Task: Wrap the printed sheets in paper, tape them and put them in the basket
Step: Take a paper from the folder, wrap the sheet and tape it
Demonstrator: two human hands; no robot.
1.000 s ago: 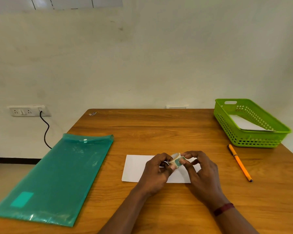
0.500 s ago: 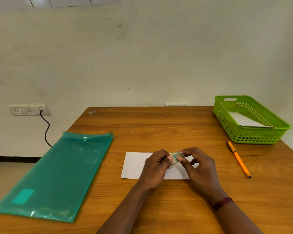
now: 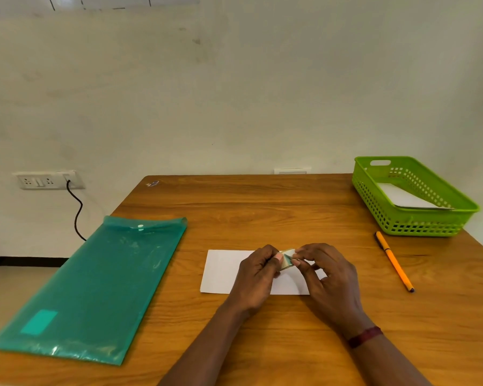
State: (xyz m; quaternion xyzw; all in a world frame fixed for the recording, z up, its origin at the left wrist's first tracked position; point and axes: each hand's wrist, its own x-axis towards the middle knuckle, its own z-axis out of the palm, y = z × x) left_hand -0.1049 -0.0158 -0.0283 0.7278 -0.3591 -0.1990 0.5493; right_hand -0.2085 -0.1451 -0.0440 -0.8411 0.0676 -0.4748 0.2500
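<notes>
1. The wrapping looks done. A white paper packet (image 3: 221,271) lies flat on the tabletop (image 3: 262,213), midway along and close to its near edge, folded into a neat rectangle. Whether the printed sheets are inside cannot be seen.
2. Taping is the step in hand. The left hand (image 3: 258,277) and the right hand (image 3: 329,277) both pinch a small tape roll (image 3: 287,260) just above the packet's right half, and the fingertips seem to be picking for the loose end. No strip is pulled out, and no tape shows on the packet.
3. The green basket (image 3: 418,227) stands at the far right corner. A white packet (image 3: 402,197) already lies in it, probably a finished bundle.
4. What is left, by my judgement: free a strip, seal the fold, then carry the packet to the basket.
5. An orange pen (image 3: 393,260) lies near the right edge and a teal folder (image 3: 95,282) along the left edge. Neither is touched.
</notes>
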